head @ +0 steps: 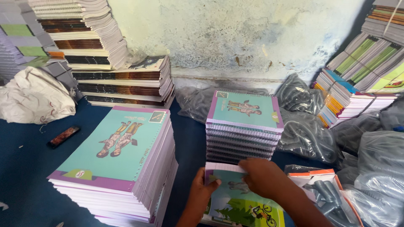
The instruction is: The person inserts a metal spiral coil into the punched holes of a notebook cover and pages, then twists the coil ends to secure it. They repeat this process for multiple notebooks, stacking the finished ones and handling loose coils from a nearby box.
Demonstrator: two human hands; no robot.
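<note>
**Both hands on a notebook at the near edge of the blue floor covering**

An open box (322, 185) at the near right holds grey spiral coils in clear wrap. The blue floor covering (29, 155) runs to a peeling pale wall (235, 33), with a tall stack of teal-covered notebooks (122, 159) left and a shorter spiral-bound stack (244, 126) behind the hands. The left hand (201, 194) pinches the teal-and-green notebook (240, 206) at its left edge; the right hand (263, 177) lies on its cover, fingers curled.
</note>
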